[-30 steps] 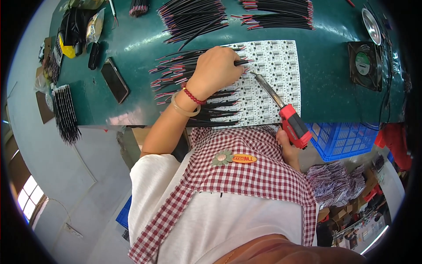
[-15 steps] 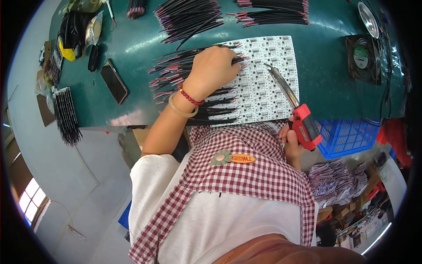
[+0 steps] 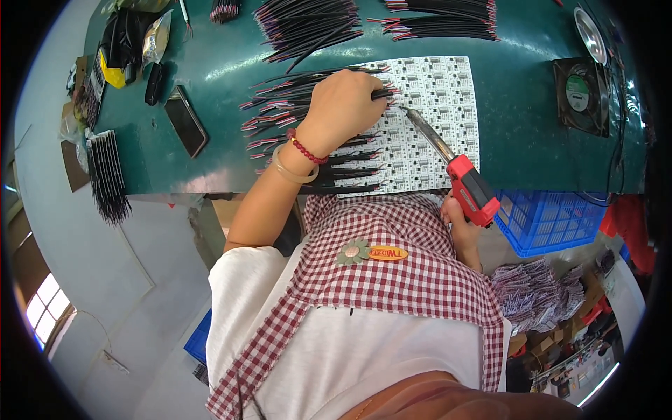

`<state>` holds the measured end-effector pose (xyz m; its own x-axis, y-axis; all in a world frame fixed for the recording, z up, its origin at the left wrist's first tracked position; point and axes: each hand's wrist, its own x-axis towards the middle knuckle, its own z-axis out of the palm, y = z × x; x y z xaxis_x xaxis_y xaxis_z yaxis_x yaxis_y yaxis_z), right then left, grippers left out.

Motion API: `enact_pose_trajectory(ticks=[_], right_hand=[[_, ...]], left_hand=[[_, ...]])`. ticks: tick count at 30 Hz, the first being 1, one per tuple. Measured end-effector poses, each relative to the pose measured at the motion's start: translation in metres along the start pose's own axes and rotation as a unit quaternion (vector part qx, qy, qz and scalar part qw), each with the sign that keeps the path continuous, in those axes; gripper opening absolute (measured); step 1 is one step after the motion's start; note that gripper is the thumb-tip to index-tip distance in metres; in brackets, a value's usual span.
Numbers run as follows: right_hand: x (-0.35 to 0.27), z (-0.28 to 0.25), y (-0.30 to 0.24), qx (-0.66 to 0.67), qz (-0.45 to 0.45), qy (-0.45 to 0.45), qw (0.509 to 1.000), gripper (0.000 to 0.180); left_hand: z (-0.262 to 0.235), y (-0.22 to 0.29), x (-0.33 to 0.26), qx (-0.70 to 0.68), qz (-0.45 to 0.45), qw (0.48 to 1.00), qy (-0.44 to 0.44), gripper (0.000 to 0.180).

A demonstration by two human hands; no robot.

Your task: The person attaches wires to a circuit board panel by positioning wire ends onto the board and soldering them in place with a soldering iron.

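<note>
My left hand point(image 3: 344, 105) is closed, its fingers pinching a black cable point(image 3: 380, 93) whose stripped red and white wire ends point right over a white circuit board panel point(image 3: 441, 91). In my right hand point(image 3: 460, 227) is a soldering iron point(image 3: 470, 187) with a red and dark handle. Its metal tip slants up and left, close beside the wire ends at my left fingers; whether it touches the board I cannot tell. Several more black cables point(image 3: 350, 173) lie in rows across the panel's left part, some hidden beneath my left hand and wrist.
Bundles of black cables point(image 3: 308, 24) lie at the back of the green table point(image 3: 224, 105). A phone point(image 3: 185, 122) rests on the left. At the right stand a black fan point(image 3: 582, 96) and a metal dish point(image 3: 590, 35). A blue crate point(image 3: 549, 224) is below the table's edge.
The soldering iron has moved left, bringing its tip from the middle of the panel to beside the wire ends at my left fingers. My left hand stays nearly in place, still pinching the cable.
</note>
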<state>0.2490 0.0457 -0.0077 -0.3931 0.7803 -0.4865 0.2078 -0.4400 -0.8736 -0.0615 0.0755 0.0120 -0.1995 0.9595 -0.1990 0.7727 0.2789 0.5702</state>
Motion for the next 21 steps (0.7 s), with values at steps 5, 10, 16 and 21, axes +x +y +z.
enact_pose_trajectory(ticks=[5, 10, 16, 21], right_hand=[[-0.001, 0.003, 0.002, -0.027, -0.033, 0.002, 0.999, 0.01], [-0.003, 0.005, -0.006, 0.013, -0.05, 0.001, 0.999, 0.006], [-0.002, 0.007, -0.013, 0.022, -0.061, -0.003, 0.998, 0.006], [-0.006, 0.0, -0.013, 0.06, -0.067, 0.002, 0.996, 0.005]], left_hand=[[0.0, -0.001, 0.002, 0.007, -0.003, 1.0, -0.013, 0.024], [-0.001, -0.001, 0.002, 0.01, -0.005, 1.0, -0.017, 0.024], [-0.006, 0.0, -0.003, 0.027, 0.002, 0.999, -0.028, 0.023], [-0.058, -0.017, -0.048, 0.083, -0.102, 0.991, -0.018, 0.023]])
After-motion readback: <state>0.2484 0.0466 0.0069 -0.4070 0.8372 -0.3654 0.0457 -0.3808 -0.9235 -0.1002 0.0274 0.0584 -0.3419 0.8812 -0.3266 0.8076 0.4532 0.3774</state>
